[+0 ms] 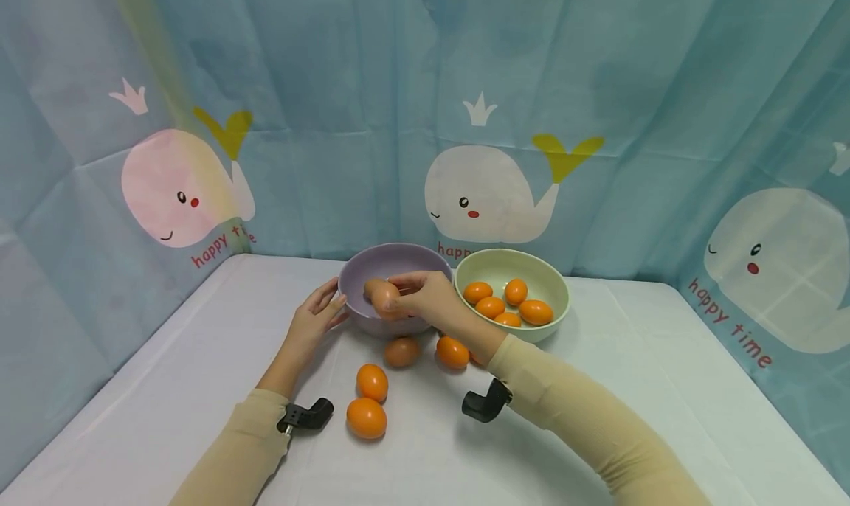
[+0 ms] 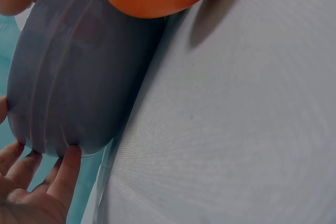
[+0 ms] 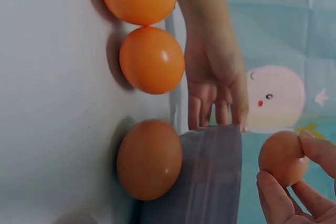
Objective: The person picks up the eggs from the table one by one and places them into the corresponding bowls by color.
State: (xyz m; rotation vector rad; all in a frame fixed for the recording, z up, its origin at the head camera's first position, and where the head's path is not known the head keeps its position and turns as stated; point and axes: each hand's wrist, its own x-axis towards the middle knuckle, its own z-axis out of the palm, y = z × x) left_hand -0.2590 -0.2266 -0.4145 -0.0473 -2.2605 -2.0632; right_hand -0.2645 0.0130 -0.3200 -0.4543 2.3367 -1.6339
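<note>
My right hand (image 1: 432, 297) pinches a brown egg (image 1: 385, 299) over the purple bowl (image 1: 361, 264); the right wrist view shows this egg (image 3: 283, 158) between thumb and fingers, above the bowl's rim. Another brown egg, partly hidden, lies in the bowl behind it. On the bowl's left side rests my left hand (image 1: 311, 327), its fingertips touching the outer wall (image 2: 79, 77) and the thumb near the rim. In front of the bowl a brown egg (image 1: 401, 352) lies on the table.
The green bowl (image 1: 558, 299) at the right holds several orange eggs (image 1: 536, 312). Two orange eggs (image 1: 367, 417) lie nearer on the white table (image 1: 199, 388); others (image 1: 452, 352) lie beside my right forearm. A curtain (image 1: 332, 85) hangs behind.
</note>
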